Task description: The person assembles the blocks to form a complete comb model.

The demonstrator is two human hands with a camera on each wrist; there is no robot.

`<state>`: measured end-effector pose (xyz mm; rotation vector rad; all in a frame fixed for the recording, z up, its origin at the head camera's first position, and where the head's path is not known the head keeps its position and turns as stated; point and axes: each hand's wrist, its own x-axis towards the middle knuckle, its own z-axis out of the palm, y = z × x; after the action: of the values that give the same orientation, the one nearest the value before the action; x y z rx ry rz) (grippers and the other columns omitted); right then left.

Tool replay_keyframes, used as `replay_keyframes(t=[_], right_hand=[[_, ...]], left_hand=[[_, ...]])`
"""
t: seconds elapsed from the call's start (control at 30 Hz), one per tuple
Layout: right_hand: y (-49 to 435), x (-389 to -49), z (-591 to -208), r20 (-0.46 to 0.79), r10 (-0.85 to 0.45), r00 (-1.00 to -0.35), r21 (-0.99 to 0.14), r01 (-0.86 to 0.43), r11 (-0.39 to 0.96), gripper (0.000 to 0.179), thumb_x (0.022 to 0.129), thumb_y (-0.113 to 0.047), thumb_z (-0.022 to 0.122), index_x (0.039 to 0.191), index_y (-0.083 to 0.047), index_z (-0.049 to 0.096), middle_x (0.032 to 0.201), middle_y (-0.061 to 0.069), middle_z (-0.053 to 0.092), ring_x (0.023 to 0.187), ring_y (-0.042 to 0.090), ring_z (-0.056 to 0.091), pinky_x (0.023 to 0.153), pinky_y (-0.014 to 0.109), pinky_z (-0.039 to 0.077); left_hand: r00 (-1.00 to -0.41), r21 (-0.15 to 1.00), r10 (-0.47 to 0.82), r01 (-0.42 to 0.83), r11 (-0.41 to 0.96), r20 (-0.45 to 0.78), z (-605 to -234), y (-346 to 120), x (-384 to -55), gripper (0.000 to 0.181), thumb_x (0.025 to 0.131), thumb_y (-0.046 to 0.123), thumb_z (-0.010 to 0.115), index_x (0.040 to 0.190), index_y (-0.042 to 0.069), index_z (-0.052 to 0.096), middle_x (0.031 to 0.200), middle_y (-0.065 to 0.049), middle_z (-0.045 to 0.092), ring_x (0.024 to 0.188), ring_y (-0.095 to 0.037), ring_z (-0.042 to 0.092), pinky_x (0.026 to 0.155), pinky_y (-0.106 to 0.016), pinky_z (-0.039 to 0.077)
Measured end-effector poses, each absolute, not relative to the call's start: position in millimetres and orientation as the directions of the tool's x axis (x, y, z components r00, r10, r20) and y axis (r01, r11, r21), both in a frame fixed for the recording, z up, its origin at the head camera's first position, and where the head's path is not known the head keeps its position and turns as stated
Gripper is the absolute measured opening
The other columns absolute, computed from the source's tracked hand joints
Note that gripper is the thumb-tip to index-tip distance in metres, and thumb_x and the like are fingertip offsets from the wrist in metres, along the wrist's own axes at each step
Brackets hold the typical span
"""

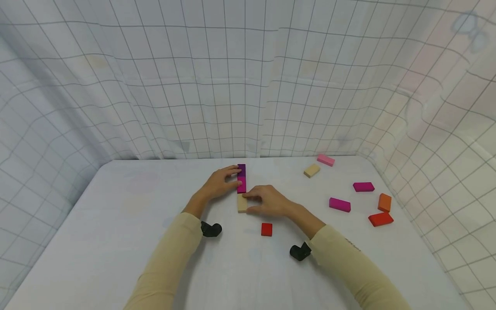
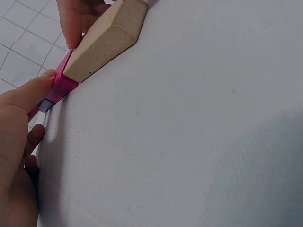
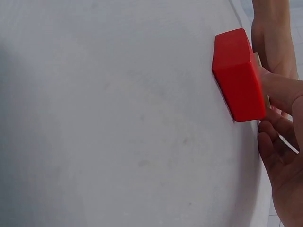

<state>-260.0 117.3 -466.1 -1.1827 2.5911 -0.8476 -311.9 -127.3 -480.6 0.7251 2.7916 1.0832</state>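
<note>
A purple block (image 1: 242,169), a magenta block (image 1: 242,185) and a plain wooden block (image 1: 242,204) lie end to end in a row on the white table. My left hand (image 1: 220,182) touches the row from the left, its thumb on the magenta block and a fingertip on the purple one. From the right, my right hand (image 1: 270,201) pinches the plain wooden block near its two ends. The left wrist view shows this wooden block (image 2: 106,40) meeting the magenta block (image 2: 65,84). Closer to me sits a red block (image 1: 266,229), large in the right wrist view.
Loose blocks lie on the right: a pink one (image 1: 326,160), another plain wooden one (image 1: 311,170), two magenta ones (image 1: 363,187) (image 1: 339,205), an orange one (image 1: 385,202) and a red one (image 1: 381,219). White gridded curtains (image 1: 201,86) enclose the table's back and sides.
</note>
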Motion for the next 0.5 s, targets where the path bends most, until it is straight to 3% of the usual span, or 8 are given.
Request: replay_keyframes(t=[0.5], right_hand=[[114.4,-260.2,-465.2,0.058,-0.710,-0.702,-0.589,-0.598,0.543,0.047,0.093,-0.022,0.081,0.135,-0.006,0.069,0.124,0.002,0.070,0.101,0.012,0.060,0.088,0.025,0.053]], left_hand=[[-0.884,0.653,0.454,0.410,0.637,0.112,-480.5,-127.8,-311.9,0.056,0.100,0.027,0.069,0.148,0.003,0.056,0.160,-0.017,0.041,0.142,-0.038,0.044,0.119,-0.055,0.029]])
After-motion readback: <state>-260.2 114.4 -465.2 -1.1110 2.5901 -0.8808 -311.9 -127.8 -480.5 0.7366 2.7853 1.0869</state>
